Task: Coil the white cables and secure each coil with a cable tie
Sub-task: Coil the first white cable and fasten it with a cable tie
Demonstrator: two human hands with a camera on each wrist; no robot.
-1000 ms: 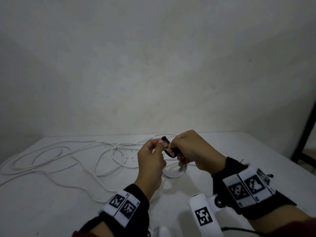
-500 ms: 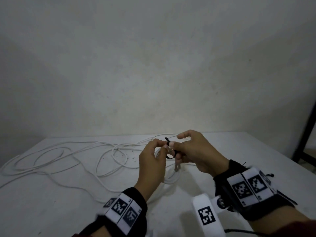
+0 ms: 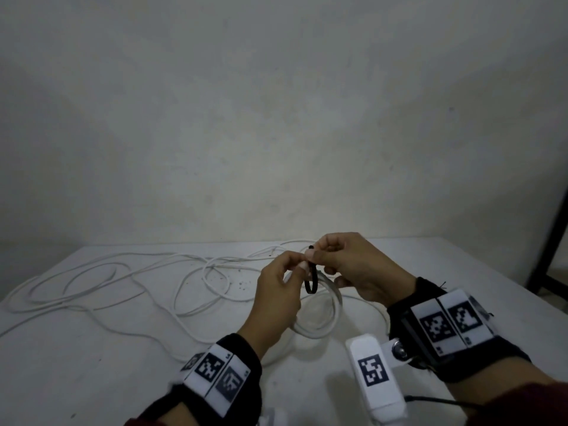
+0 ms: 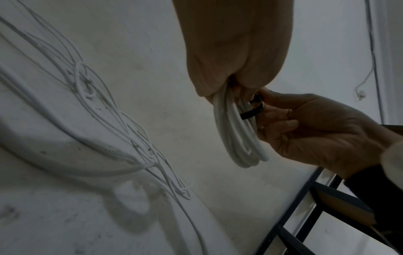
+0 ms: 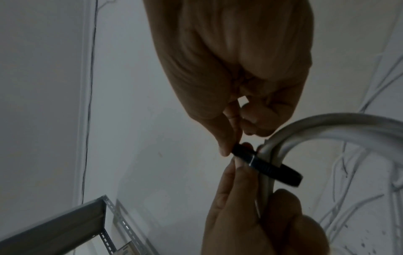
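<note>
A small white cable coil [image 3: 327,309] hangs above the white table [image 3: 92,364], with a black cable tie [image 3: 311,282] looped around its top. My left hand [image 3: 302,266] grips the coil's top and steadies the tie. My right hand [image 3: 314,255] pinches the tie's free end just above. In the left wrist view the coil [image 4: 237,136] dangles from my left hand, and the tie [image 4: 254,110] crosses it by my right hand [image 4: 272,110]. The right wrist view shows the tie [image 5: 270,166] wrapped over the coil [image 5: 327,124]. Loose white cable [image 3: 123,272] sprawls over the table's left half.
A plain wall rises close behind the table. A dark metal frame [image 3: 550,241] stands past the table's right edge, and a perforated shelf rail [image 5: 65,222] shows in the right wrist view. A white wrist camera unit [image 3: 375,373] sits by my right forearm.
Both hands stayed together above the table. My right fingers have curled back onto the tie's end, and the tie's loop now hangs lower around the coil.
</note>
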